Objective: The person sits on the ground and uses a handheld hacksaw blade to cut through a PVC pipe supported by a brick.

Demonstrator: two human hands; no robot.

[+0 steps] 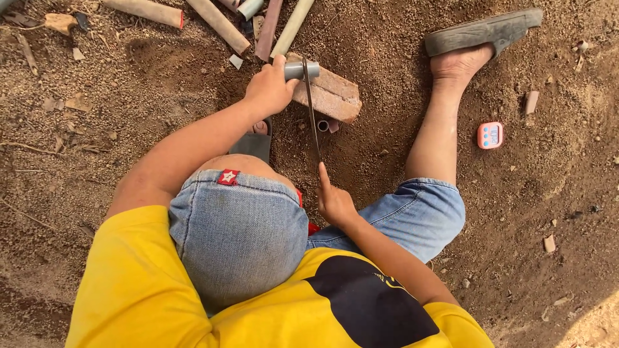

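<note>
My left hand (269, 87) grips a short grey pipe (303, 69) and presses it onto a reddish brick (329, 95) lying on the dirt. My right hand (334, 201) holds the near end of a thin saw blade (312, 113), index finger stretched along it. The blade runs from that hand up across the pipe near its free end. Small cut pipe pieces (325, 125) lie on the ground just below the brick. I sit on the soil with my left knee bent up and my right leg stretched out.
Several long pipes and tubes (222, 26) lie at the top left behind the brick. A small pink timer (490, 135) rests on the dirt to the right. My right foot in a grey sandal (483, 32) is at top right. Stones and debris are scattered around.
</note>
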